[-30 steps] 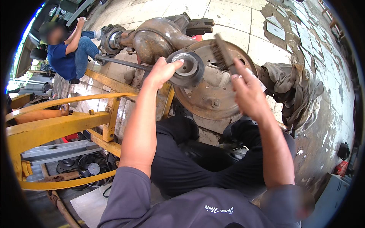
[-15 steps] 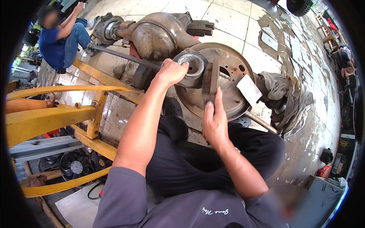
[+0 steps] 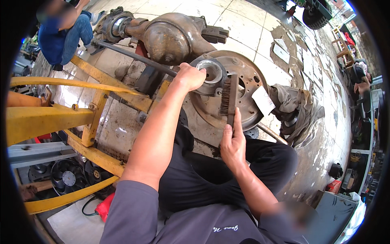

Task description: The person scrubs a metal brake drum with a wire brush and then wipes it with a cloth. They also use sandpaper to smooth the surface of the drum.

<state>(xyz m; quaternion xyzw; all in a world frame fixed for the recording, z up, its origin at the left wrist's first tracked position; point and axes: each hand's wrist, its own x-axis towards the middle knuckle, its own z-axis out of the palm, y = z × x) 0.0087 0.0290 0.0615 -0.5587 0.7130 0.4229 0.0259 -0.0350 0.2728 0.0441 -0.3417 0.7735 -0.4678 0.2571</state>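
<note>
My left hand (image 3: 190, 77) is closed at the edge of a round metal hub (image 3: 219, 73), its thumb on the pale inner ring. A long steel rod (image 3: 138, 60) runs from the far left to this hand; whether rod and hub are joined is hidden. My right hand (image 3: 233, 148) grips the lower end of a dark-backed brush (image 3: 232, 95), held upright. The bristles face left, close beside the hub's right side. Behind both lies a large brown backing plate (image 3: 254, 65) with several holes, on the end of a rusty axle housing (image 3: 168, 38).
A yellow metal frame (image 3: 48, 120) stands at left, with black fans (image 3: 67, 177) below it. A crouching person (image 3: 57, 44) is at far left. Grey cloth (image 3: 300, 110) drapes over a part right of the plate, near a white paper (image 3: 263, 101). Broken tiles (image 3: 282, 51) lie farther right.
The brush has moved slightly right, and its bristles now show more clearly. My left hand stays at the hub. The whole view has shifted a little.
</note>
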